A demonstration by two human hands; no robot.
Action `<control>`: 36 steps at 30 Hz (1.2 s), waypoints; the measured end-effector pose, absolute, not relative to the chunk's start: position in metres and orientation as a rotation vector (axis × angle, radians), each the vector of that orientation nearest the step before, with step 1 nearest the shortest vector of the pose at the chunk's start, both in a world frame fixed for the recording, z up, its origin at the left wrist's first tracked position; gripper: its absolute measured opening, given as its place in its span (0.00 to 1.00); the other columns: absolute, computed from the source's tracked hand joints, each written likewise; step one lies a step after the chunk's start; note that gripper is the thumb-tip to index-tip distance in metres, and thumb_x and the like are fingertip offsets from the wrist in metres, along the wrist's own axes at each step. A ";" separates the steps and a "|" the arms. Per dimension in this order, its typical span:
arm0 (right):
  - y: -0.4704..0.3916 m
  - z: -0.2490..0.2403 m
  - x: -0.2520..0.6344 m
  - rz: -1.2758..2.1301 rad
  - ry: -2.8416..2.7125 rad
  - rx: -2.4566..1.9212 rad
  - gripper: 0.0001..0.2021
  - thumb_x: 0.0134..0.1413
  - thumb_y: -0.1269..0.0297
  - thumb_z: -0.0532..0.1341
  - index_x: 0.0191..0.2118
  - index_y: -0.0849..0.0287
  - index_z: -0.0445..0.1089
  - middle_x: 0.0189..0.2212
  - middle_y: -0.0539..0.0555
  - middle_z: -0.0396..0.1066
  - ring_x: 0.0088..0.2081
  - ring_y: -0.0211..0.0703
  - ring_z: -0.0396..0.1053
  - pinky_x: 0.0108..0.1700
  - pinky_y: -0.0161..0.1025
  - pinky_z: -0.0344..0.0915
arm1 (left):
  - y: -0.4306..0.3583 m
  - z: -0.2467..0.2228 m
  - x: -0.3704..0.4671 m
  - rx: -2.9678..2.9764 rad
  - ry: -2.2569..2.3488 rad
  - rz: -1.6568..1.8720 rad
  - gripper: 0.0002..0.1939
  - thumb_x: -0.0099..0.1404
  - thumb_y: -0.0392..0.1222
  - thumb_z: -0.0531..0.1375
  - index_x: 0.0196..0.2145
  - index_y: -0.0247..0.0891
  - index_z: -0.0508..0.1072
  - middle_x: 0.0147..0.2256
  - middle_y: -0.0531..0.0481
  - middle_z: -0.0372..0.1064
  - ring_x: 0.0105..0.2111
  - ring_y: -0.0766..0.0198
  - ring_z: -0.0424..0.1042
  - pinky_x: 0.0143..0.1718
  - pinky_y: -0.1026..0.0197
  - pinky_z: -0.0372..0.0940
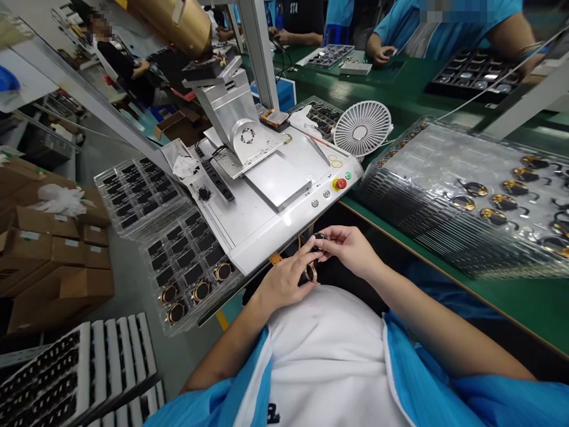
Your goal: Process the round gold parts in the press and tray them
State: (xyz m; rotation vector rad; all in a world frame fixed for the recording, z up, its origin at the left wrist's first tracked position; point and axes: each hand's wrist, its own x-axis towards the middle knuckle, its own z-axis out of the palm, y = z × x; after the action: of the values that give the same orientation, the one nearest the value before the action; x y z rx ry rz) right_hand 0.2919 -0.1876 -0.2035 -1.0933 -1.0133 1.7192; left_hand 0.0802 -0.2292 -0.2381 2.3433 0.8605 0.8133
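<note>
Close to my body, in front of the machine's edge, my two hands meet. My left hand [287, 277] is closed round a gold-rimmed watch case [311, 273], its ring showing between thumb and fingers. With the fingertips pinched, my right hand [349, 249] grips a small dark round watch part [319, 236], just above the case; the left fingertips touch it too. Fingers partly cover both pieces. To the left, a clear tray [153, 284] carries several gold-rimmed watch cases [201, 291] and black pieces in its pockets.
A white machine [267, 237] with a metal fixture [235, 118] and a red emergency button [341, 184] stands ahead. Right of it are a white fan [362, 127] and stacked clear trays [427, 219] with round watch parts. Cardboard boxes [57, 255] lie left. Co-workers sit across the green table.
</note>
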 end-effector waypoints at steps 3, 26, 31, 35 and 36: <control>-0.190 -0.204 0.291 1.707 -0.966 -1.082 0.25 0.36 0.47 0.81 0.32 0.63 0.78 0.22 0.51 0.74 0.22 0.38 0.72 0.26 0.34 0.74 | -0.226 -0.241 0.081 2.101 0.782 0.994 0.42 0.60 0.37 0.73 0.68 0.44 0.62 0.73 0.31 0.52 0.56 0.47 0.78 0.58 0.47 0.75; -0.218 -0.180 0.256 1.718 -1.039 -1.090 0.17 0.37 0.68 0.70 0.28 0.56 0.59 0.20 0.43 0.63 0.23 0.32 0.60 0.25 0.31 0.56 | -0.234 -0.268 0.095 1.167 0.721 1.480 0.32 0.49 0.42 0.80 0.52 0.51 0.81 0.52 0.46 0.82 0.50 0.53 0.82 0.53 0.53 0.78; -0.219 -0.181 0.255 1.688 -1.090 -1.119 0.16 0.38 0.67 0.67 0.29 0.55 0.58 0.20 0.43 0.64 0.22 0.32 0.60 0.24 0.31 0.57 | -0.235 -0.267 0.094 1.159 0.795 1.475 0.33 0.44 0.45 0.82 0.50 0.50 0.83 0.49 0.46 0.83 0.47 0.52 0.84 0.51 0.53 0.79; -0.219 -0.179 0.255 1.683 -1.105 -1.115 0.15 0.38 0.67 0.67 0.30 0.55 0.58 0.19 0.42 0.65 0.21 0.32 0.62 0.23 0.30 0.58 | -0.237 -0.266 0.094 1.162 0.795 1.474 0.33 0.45 0.43 0.82 0.50 0.51 0.83 0.48 0.47 0.83 0.47 0.53 0.84 0.50 0.53 0.79; -0.219 -0.179 0.256 1.679 -1.109 -1.115 0.15 0.38 0.68 0.67 0.30 0.55 0.59 0.19 0.42 0.64 0.21 0.32 0.62 0.23 0.30 0.58 | -0.237 -0.266 0.094 1.157 0.790 1.478 0.32 0.45 0.43 0.82 0.50 0.51 0.83 0.48 0.48 0.83 0.47 0.53 0.84 0.51 0.53 0.79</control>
State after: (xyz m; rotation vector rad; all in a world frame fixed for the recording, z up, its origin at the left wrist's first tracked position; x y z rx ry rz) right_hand 0.2557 -0.2191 -0.1793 -1.1152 -1.1094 1.6791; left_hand 0.0936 -0.2373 -0.2664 1.1567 0.7904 1.4780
